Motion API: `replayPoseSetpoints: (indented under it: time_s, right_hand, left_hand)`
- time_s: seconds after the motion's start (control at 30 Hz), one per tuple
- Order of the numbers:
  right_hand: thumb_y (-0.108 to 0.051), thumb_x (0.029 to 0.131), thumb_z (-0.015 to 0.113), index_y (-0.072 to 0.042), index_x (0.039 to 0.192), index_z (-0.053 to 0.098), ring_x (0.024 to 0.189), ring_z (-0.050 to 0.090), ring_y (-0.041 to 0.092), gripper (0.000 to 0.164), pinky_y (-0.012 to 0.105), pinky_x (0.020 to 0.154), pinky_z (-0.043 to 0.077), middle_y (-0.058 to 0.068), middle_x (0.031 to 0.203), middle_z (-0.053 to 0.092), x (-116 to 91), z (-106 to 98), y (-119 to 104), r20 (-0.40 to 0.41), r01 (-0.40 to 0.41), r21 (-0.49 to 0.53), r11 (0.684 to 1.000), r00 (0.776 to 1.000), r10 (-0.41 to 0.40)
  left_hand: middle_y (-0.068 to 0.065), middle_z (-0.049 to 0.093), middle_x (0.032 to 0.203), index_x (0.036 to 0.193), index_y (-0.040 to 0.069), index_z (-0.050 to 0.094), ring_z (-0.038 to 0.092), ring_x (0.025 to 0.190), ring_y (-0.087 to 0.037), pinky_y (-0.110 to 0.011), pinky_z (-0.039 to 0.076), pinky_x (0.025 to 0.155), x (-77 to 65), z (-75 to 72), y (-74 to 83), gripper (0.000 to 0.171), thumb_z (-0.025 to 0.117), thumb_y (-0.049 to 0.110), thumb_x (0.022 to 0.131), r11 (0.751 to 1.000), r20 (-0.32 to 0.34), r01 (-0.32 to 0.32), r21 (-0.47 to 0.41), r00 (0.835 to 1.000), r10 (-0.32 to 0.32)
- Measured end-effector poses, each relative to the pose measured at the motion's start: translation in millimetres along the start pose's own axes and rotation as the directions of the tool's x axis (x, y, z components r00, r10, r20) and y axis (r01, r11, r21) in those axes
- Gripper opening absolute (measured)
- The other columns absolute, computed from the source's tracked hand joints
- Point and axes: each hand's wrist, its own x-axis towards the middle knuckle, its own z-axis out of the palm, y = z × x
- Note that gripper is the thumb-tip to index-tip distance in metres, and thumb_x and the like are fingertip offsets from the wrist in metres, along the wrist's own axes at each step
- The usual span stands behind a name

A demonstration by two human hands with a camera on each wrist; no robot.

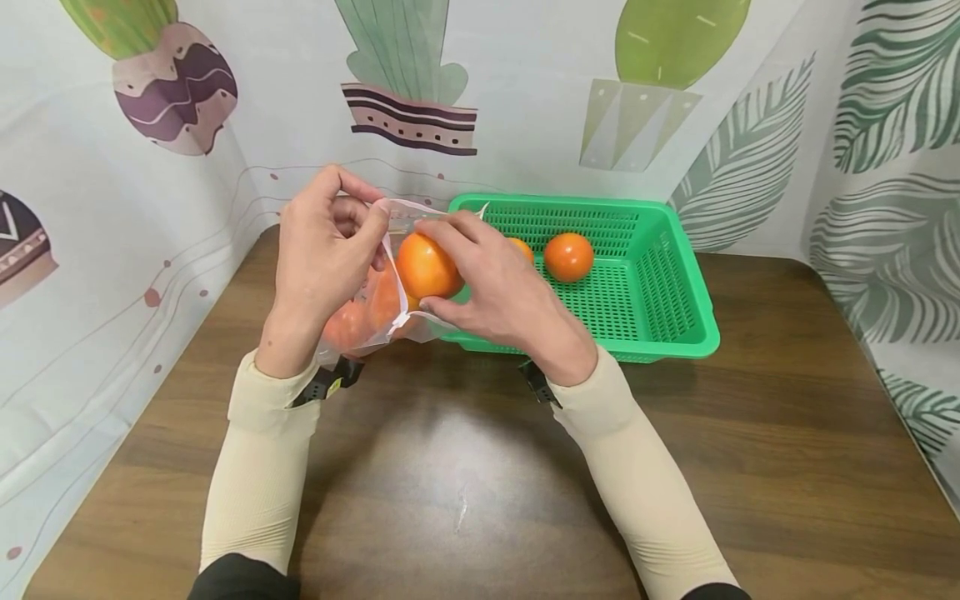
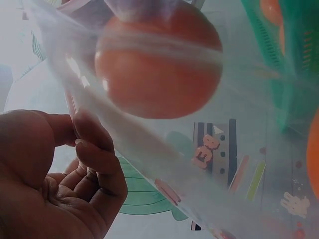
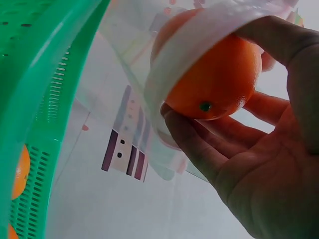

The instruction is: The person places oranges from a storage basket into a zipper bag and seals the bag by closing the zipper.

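Note:
In the head view my left hand (image 1: 318,242) pinches the rim of a clear zip bag (image 1: 360,337) between thumb and fingers. The bag's mouth faces right, and several orange fruits show through its film. My right hand (image 1: 498,283) grips an orange (image 1: 427,265) at the bag's mouth. The right wrist view shows this orange (image 3: 219,79) with its small green stem end, partly behind the bag's whitish edge. In the left wrist view an orange (image 2: 159,64) shows through the plastic, above the pinching left hand (image 2: 75,169).
Behind and right of the bag stands a green plastic basket (image 1: 697,321) on the wooden table (image 1: 420,483). An orange (image 1: 568,257) lies inside it, with another partly hidden by my right hand. A patterned cloth (image 1: 525,75) hangs behind the table.

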Motion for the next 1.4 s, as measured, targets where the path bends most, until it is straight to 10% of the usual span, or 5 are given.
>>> replayPoseSetpoints:
  time_s: [0.77, 1.4]
  right_hand:
    - [-0.014, 0.09, 0.08, 0.001, 0.132, 0.066, 0.11, 0.061, 0.026, 0.047, 0.035, 0.096, 0.054, 0.013, 0.122, 0.064, -0.3, -5.7, -0.5, -0.132, 0.068, 0.003, 0.998, 0.989, -0.067]
    - [-0.01, 0.095, 0.071, -0.001, 0.121, 0.07, 0.108, 0.065, 0.025, 0.028, 0.037, 0.095, 0.052, 0.012, 0.12, 0.068, -12.3, -34.6, 12.5, -0.195, -0.021, 0.042, 0.999, 0.98, 0.029]
  left_hand:
    - [-0.008, 0.067, 0.063, 0.104, 0.001, 0.064, 0.059, 0.045, -0.022, -0.024, 0.045, 0.04, 0.8, -0.6, -1.4, 0.01, 0.068, 0.01, 0.1, 1.0, 0.0, 0.005, -0.004, 1.0, -0.005]
    - [-0.008, 0.065, 0.062, 0.105, 0.003, 0.065, 0.059, 0.045, -0.018, -0.022, 0.042, 0.04, 1.1, -3.0, -2.2, 0.01, 0.069, 0.011, 0.1, 0.999, -0.011, 0.029, 0.029, 1.0, -0.029]
